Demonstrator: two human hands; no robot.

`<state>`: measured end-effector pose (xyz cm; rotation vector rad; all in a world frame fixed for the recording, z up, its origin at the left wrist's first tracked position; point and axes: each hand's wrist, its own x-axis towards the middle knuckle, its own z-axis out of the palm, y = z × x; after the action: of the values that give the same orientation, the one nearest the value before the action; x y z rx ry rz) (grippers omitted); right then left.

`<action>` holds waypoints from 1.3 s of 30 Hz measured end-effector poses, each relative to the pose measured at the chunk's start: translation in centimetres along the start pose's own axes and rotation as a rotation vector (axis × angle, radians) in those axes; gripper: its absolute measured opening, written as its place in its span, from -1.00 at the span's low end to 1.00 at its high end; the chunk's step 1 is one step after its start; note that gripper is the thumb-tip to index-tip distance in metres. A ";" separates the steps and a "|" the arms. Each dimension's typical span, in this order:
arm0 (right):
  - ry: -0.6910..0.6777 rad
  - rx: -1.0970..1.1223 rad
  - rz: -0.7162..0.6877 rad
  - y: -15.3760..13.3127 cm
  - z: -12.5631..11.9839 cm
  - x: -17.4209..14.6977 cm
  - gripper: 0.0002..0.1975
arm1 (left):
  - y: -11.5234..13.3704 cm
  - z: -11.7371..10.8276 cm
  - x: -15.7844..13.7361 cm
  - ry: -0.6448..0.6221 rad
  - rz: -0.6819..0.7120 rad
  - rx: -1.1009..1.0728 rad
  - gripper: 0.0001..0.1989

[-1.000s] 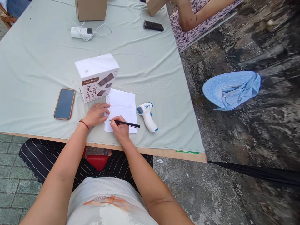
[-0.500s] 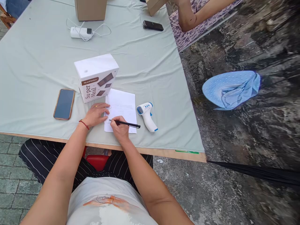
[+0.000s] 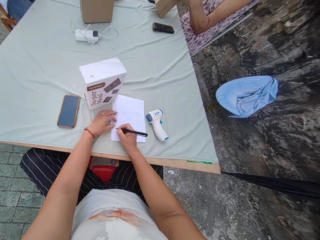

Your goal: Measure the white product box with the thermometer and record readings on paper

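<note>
My right hand (image 3: 128, 137) grips a black pen (image 3: 136, 132), its tip at the left part of a white sheet of paper (image 3: 132, 115) with faint printed lines. Flat on the paper's left edge and the cloth lies my left hand (image 3: 103, 122), fingers stretched out, with a ring and a red wrist string. Behind it a white "Super Meal" box (image 3: 103, 80) stands upright, next to the paper's top left corner. A white and blue infrared thermometer (image 3: 157, 125) rests right of the paper. Left of my left hand is a smartphone (image 3: 68, 111) in a brown case.
A pale green cloth covers the table (image 3: 45, 73). Farther back are a white device with a cable (image 3: 85, 35), a cardboard box (image 3: 97, 10) and a black object (image 3: 163, 28). Another person's arm (image 3: 200, 20) is at the upper right. A blue hat (image 3: 246, 95) lies beyond the right edge.
The pen's rear end has shifted slightly left, and my right hand has moved a touch with it. My left hand and the things on the table stay where they were.
</note>
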<state>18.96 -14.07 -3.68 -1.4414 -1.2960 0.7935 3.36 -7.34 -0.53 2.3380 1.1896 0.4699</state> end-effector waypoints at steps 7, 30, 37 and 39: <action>0.090 0.097 0.052 0.2 -0.2 0.0 -0.90 | 0.0 0.1 -0.2 0.016 -0.017 0.005 -0.86; 0.104 0.137 0.136 0.0 0.5 -1.2 -0.68 | 0.4 0.4 -1.6 0.061 -0.102 0.217 -0.69; 0.056 0.183 0.190 -0.5 0.5 -1.6 -0.63 | 0.4 0.3 -2.0 0.090 -0.125 0.241 -0.72; 0.041 0.185 0.187 -0.5 0.6 -1.6 -0.62 | 0.4 0.3 -2.0 0.098 -0.139 0.241 -0.76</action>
<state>17.95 -15.52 -3.61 -1.4351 -1.0389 0.9759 2.62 -9.31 -0.68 2.4320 1.5180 0.4162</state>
